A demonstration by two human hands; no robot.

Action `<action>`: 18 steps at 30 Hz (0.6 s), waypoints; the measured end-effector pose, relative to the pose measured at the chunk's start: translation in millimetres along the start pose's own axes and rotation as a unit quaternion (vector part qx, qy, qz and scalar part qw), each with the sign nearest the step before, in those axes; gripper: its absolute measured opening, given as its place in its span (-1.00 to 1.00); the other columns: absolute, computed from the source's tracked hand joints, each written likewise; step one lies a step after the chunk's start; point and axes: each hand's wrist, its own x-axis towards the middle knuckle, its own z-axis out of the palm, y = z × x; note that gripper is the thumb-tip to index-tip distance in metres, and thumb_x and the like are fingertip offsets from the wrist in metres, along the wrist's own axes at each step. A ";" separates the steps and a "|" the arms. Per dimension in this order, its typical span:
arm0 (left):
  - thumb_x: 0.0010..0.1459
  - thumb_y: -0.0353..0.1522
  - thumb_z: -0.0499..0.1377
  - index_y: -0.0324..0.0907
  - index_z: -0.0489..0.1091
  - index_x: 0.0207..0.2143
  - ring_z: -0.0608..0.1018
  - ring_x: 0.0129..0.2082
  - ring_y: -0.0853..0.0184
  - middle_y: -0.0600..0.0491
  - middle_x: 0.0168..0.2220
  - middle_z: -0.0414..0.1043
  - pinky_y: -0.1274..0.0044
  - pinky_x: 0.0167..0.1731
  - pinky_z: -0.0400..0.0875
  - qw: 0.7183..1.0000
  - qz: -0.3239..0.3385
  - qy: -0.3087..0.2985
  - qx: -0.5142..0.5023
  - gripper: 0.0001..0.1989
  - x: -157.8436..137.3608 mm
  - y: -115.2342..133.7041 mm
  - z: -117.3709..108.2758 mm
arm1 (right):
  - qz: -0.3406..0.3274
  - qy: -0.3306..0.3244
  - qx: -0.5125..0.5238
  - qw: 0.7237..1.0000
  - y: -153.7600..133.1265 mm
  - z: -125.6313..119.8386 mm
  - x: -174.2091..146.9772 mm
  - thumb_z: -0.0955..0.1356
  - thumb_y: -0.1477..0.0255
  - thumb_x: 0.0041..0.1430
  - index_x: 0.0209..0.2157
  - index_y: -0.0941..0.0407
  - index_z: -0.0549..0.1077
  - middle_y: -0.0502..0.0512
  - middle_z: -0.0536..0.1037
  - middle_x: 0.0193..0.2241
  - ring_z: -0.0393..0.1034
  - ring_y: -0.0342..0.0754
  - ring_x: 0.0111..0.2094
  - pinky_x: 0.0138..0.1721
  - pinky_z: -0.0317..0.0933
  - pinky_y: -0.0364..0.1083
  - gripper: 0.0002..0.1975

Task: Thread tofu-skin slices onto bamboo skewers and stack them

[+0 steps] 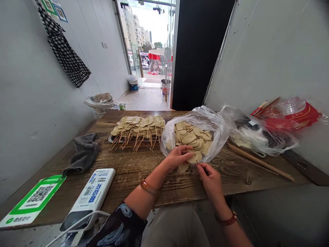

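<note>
My left hand (179, 157) is closed on a thin, pale beige round slice (196, 157) at the near edge of a clear plastic bag (220, 132). My right hand (210, 176) pinches a thin wooden skewer (197, 162), of which only a short piece shows, at the slice's lower edge. Another slice (183, 168) is just below my left hand; whether it is on the skewer I cannot tell. Many loose slices (189, 138) fill the open bag. Left of it, skewered slices (140, 124) are stacked on a metal tray (110, 139), their sticks pointing toward me.
Bare skewers (260, 161) lie right of the bag, beside another plastic bag (253, 133) and a dark board (305, 168). On the left are a grey cloth (82, 151), a white payment device (89, 195) with a cable, and a green QR card (36, 199).
</note>
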 end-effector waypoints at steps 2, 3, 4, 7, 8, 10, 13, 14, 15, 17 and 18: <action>-0.05 -0.10 0.22 -0.32 0.38 -0.43 0.22 -0.58 0.53 0.14 -0.59 0.23 0.64 -0.59 0.05 0.999 0.004 -0.018 0.034 -0.60 0.2 0.4 0.2 | -0.015 -0.016 -0.006 1.000 -0.4 0.5 0.4 0.29 0.24 0.14 -0.37 0.16 0.54 0.05 0.51 -0.53 0.34 -0.10 -0.52 -0.50 0.20 -0.16 -0.70; -0.04 -0.08 0.21 -0.31 0.34 -0.53 0.19 -0.60 0.54 0.15 -0.62 0.19 0.63 -0.61 0.01 0.998 0.009 -0.021 0.052 -0.59 0.7 0.1 -0.4 | -0.022 -0.026 -0.008 0.999 -0.3 0.8 0.5 0.29 0.25 0.15 -0.37 0.16 0.54 0.06 0.53 -0.50 0.36 -0.09 -0.50 -0.49 0.21 -0.16 -0.71; -0.04 -0.07 0.20 -0.30 0.30 -0.59 0.16 -0.62 0.55 0.16 -0.65 0.15 0.63 -0.63 -0.02 0.998 0.013 -0.014 0.063 -0.57 1.5 -0.3 -1.5 | -0.027 -0.037 -0.007 0.999 -0.1 1.2 0.5 0.29 0.25 0.15 -0.35 0.16 0.54 0.07 0.54 -0.48 0.38 -0.08 -0.48 -0.47 0.22 -0.16 -0.72; -0.04 -0.07 0.20 -0.28 0.29 -0.59 0.16 -0.63 0.54 0.17 -0.65 0.13 0.64 -0.63 0.01 0.997 0.023 0.043 0.053 -0.57 4.4 -1.8 -7.6 | -0.035 -0.061 0.002 0.998 0.7 1.8 0.5 0.29 0.27 0.16 -0.31 0.14 0.54 0.09 0.57 -0.42 0.43 -0.06 -0.42 -0.42 0.26 -0.14 -0.73; -0.04 -0.07 0.20 -0.28 0.30 -0.57 0.17 -0.62 0.54 0.17 -0.64 0.15 0.65 -0.62 0.05 0.997 0.026 0.061 0.041 -0.59 5.3 -2.1 -9.7 | -0.040 -0.062 0.004 0.997 0.9 1.9 0.4 0.29 0.28 0.16 -0.30 0.14 0.55 0.10 0.58 -0.40 0.44 -0.05 -0.40 -0.39 0.28 -0.13 -0.74; -0.04 -0.08 0.20 -0.28 0.32 -0.54 0.21 -0.61 0.53 0.16 -0.62 0.19 0.65 -0.59 0.13 0.996 0.029 0.082 0.022 -0.60 6.3 -2.2 -12.0 | -0.054 -0.058 0.006 0.997 1.0 1.6 0.6 0.29 0.30 0.16 -0.29 0.13 0.55 0.11 0.59 -0.36 0.46 -0.03 -0.34 -0.31 0.29 -0.11 -0.75; -0.05 -0.09 0.21 -0.28 0.32 -0.55 0.24 -0.62 0.52 0.16 -0.62 0.20 0.64 -0.59 0.17 0.997 0.021 0.072 0.029 -0.61 5.4 -1.0 -8.4 | -0.068 -0.045 0.006 0.997 0.8 0.7 1.3 0.30 0.34 0.16 -0.28 0.11 0.56 0.11 0.60 -0.33 0.47 -0.02 -0.29 -0.22 0.29 -0.08 -0.77; -0.05 -0.10 0.21 -0.27 0.31 -0.56 0.24 -0.63 0.53 0.16 -0.63 0.20 0.64 -0.61 0.15 0.997 0.016 0.064 0.039 -0.61 4.7 -0.4 -5.5 | -0.069 -0.039 0.007 0.997 0.8 0.4 1.7 0.30 0.34 0.15 -0.28 0.11 0.56 0.11 0.60 -0.33 0.47 -0.02 -0.29 -0.22 0.29 -0.08 -0.77; -0.05 -0.10 0.21 -0.27 0.30 -0.58 0.22 -0.64 0.54 0.17 -0.65 0.19 0.65 -0.62 0.13 0.997 0.009 0.055 0.050 -0.61 3.9 0.4 -2.2 | -0.069 -0.033 0.011 0.997 0.9 0.2 2.0 0.30 0.35 0.15 -0.28 0.11 0.56 0.11 0.60 -0.33 0.47 -0.02 -0.29 -0.22 0.29 -0.07 -0.78; -0.04 -0.11 0.20 -0.27 0.30 -0.61 0.20 -0.67 0.55 0.18 -0.68 0.16 0.66 -0.65 0.08 0.997 0.000 0.034 0.076 -0.61 2.7 1.6 3.5 | -0.062 -0.022 0.023 0.998 1.4 0.0 2.6 0.30 0.34 0.14 -0.30 0.12 0.56 0.11 0.60 -0.34 0.46 -0.03 -0.31 -0.24 0.29 -0.08 -0.78; -0.03 -0.12 0.20 -0.28 0.32 -0.59 0.21 -0.67 0.55 0.18 -0.68 0.18 0.66 -0.65 0.08 0.996 -0.003 0.027 0.084 -0.63 2.5 2.0 5.2 | -0.055 -0.015 0.031 0.998 2.0 0.0 2.8 0.31 0.34 0.13 -0.31 0.12 0.56 0.11 0.60 -0.34 0.46 -0.03 -0.31 -0.24 0.29 -0.09 -0.78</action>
